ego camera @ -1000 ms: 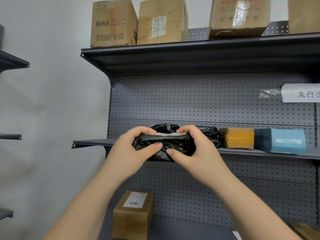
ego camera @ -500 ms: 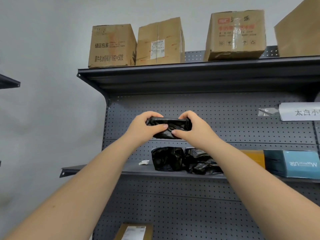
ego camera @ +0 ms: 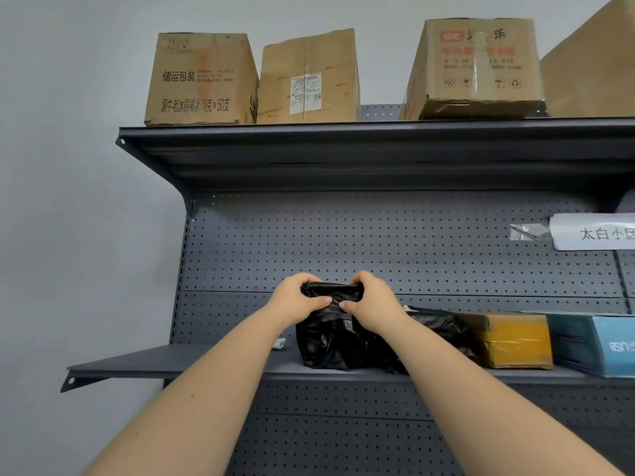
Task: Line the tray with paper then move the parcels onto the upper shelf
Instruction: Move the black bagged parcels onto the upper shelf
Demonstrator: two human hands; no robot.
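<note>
A small black plastic-wrapped parcel [ego camera: 332, 294] is gripped at both ends by my left hand [ego camera: 298, 301] and my right hand [ego camera: 372, 304], fingers curled over its top and thumbs on its front. It sits on or just above a taller black parcel [ego camera: 326, 345] standing on the middle shelf [ego camera: 178, 360]; whether they touch I cannot tell. A second black parcel [ego camera: 436, 329] lies behind my right forearm. The top shelf [ego camera: 343, 139] runs across high above my hands. No tray or paper is in view.
Several cardboard boxes [ego camera: 202, 80] fill the top shelf, with a narrow gap [ego camera: 381, 111] between the second and third. On the middle shelf stand a yellow-taped box [ego camera: 512, 341] and a blue box [ego camera: 604, 345]. A white label [ego camera: 594, 231] hangs on the pegboard.
My hands, still gripping the small black parcel, came down from in front of the pegboard to the top of the taller black parcel. The view tilted further upward.
</note>
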